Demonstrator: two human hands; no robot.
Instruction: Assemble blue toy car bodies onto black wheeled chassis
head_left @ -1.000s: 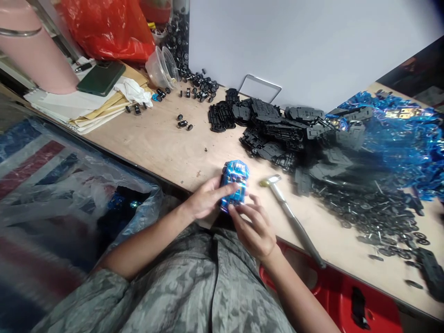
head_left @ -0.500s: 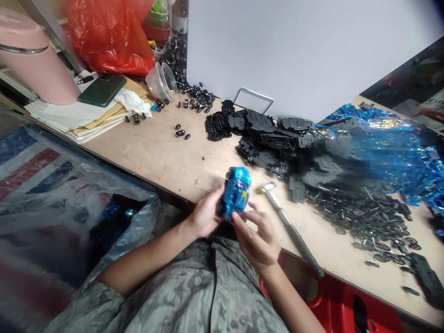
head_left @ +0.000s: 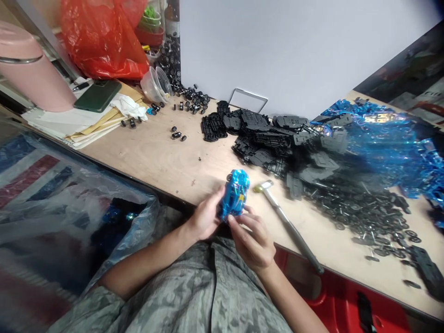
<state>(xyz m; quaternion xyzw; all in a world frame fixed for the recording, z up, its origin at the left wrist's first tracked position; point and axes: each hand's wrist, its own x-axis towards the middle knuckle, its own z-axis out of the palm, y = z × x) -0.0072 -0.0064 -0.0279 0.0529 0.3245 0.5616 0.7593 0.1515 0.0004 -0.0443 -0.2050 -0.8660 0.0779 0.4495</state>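
A shiny blue toy car [head_left: 236, 192] with a yellow patch is held between both hands at the table's front edge. My left hand [head_left: 208, 215] grips its left side, with the fingers partly hidden behind the body. My right hand [head_left: 253, 238] pinches the car's near end with thumb and fingertips. A black wheel shows at the car's far left corner. Just to the right lies a hammer [head_left: 291, 226], its handle reaching over the table edge. Black toy car chassis [head_left: 256, 134] are heaped beyond the hands, and a pile of wheels on axles [head_left: 360, 217] spreads to the right.
Blue car shells [head_left: 385, 143] are piled at the far right. At the back left stand a pink bottle [head_left: 34, 69], a red plastic bag [head_left: 104, 41], a phone [head_left: 97, 95] and a tipped plastic cup [head_left: 156, 85]. A lined plastic sack [head_left: 62, 222] sits below on the left.
The view has shifted slightly. Both hands keep hold of the toy car, which stays in nearly the same place with a very slight turn.
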